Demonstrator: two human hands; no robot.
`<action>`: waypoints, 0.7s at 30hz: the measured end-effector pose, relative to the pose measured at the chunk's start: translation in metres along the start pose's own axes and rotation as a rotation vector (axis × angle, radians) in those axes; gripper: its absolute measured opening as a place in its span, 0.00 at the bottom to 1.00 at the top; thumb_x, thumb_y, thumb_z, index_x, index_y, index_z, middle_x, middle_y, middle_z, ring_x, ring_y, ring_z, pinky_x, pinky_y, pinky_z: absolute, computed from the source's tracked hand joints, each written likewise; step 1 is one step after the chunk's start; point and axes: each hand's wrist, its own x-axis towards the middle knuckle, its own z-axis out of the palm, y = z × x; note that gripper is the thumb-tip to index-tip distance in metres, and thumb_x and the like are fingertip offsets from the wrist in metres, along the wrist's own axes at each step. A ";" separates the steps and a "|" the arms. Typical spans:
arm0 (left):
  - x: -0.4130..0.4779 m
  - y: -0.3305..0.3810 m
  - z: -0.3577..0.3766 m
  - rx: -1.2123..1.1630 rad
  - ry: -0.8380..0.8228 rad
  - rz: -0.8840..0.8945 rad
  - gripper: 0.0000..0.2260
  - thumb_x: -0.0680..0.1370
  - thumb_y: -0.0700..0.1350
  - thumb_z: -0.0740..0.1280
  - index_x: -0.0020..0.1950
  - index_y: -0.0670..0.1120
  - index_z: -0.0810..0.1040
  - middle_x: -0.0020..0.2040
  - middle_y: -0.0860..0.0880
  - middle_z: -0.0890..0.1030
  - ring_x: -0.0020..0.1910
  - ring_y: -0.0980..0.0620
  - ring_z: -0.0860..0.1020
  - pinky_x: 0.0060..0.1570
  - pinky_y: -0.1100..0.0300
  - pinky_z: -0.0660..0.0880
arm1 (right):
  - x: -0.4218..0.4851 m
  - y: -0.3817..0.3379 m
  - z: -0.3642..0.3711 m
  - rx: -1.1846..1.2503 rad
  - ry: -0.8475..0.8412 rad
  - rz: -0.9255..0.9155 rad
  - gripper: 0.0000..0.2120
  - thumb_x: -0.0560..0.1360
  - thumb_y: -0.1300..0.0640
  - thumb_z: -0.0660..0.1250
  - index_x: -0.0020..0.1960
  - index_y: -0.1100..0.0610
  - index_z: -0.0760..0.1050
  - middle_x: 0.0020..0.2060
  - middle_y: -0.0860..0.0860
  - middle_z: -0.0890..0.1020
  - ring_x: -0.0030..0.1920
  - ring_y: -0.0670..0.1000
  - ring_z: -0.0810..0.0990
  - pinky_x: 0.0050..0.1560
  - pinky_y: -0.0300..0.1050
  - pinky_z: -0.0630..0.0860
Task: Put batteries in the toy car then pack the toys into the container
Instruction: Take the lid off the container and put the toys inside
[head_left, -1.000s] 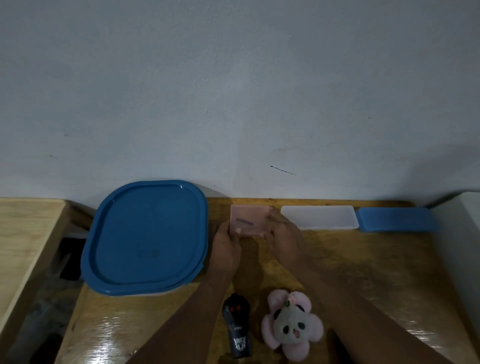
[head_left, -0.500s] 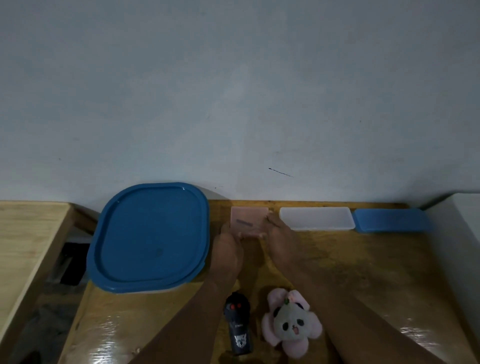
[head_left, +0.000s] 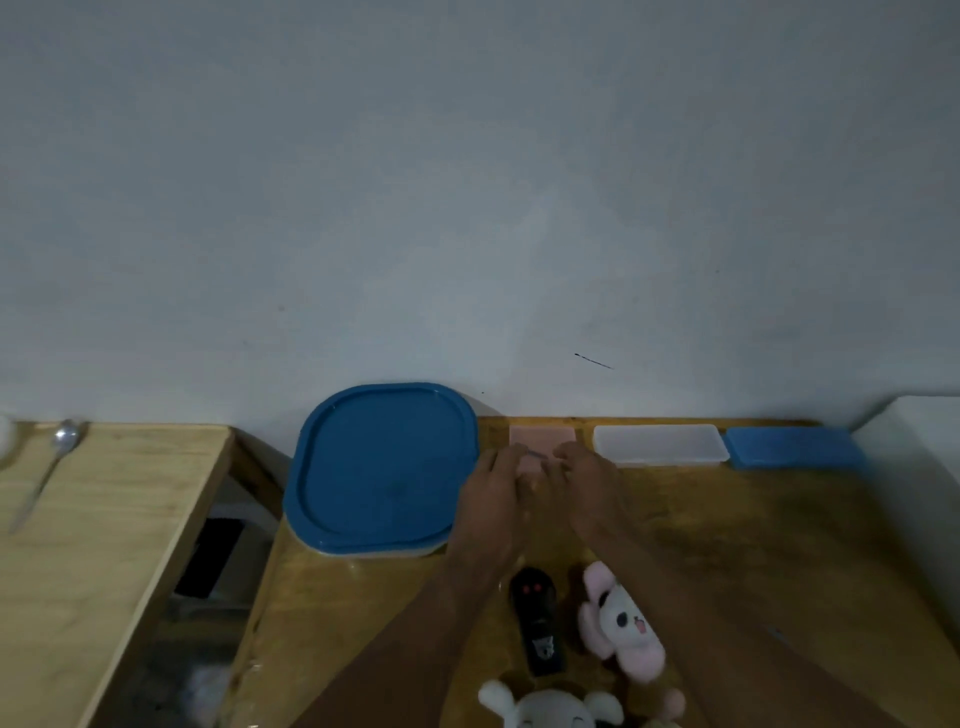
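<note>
I see a glossy brown wooden table (head_left: 779, 545) pushed against a pale wall. At its far left corner sits a large container with a rounded-square blue plastic lid (head_left: 382, 467). Along the back edge lie a small pink flat box (head_left: 540, 435), then a translucent white rectangular box (head_left: 660, 444), then a blue rectangular box (head_left: 792, 448). Near me lie a black toy car (head_left: 535, 623), just beside it a pink-and-white panda plush (head_left: 621, 623), and a white plush (head_left: 550, 709) at the frame's bottom edge. To the left stands a separate lighter wooden surface (head_left: 104, 545) with a metal spoon (head_left: 49, 475) lying on it.
</note>
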 end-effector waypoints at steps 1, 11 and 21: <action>-0.003 -0.003 -0.010 0.011 0.025 0.040 0.11 0.81 0.41 0.61 0.62 0.45 0.76 0.57 0.47 0.77 0.53 0.49 0.76 0.48 0.59 0.71 | -0.004 -0.010 0.002 0.005 0.020 -0.011 0.08 0.80 0.57 0.62 0.54 0.58 0.77 0.49 0.55 0.82 0.48 0.55 0.80 0.45 0.44 0.75; -0.043 -0.092 -0.135 0.105 0.162 0.011 0.16 0.81 0.43 0.63 0.68 0.44 0.73 0.63 0.46 0.75 0.59 0.48 0.76 0.57 0.57 0.73 | -0.064 -0.094 0.043 0.114 0.081 0.065 0.13 0.79 0.50 0.63 0.59 0.57 0.75 0.51 0.52 0.81 0.49 0.51 0.79 0.51 0.49 0.79; -0.037 -0.148 -0.166 0.113 0.092 -0.250 0.20 0.81 0.47 0.63 0.72 0.43 0.67 0.64 0.41 0.72 0.59 0.45 0.75 0.57 0.54 0.75 | -0.045 -0.104 0.062 0.063 0.125 0.137 0.16 0.78 0.50 0.64 0.62 0.57 0.74 0.52 0.52 0.81 0.50 0.52 0.80 0.48 0.48 0.79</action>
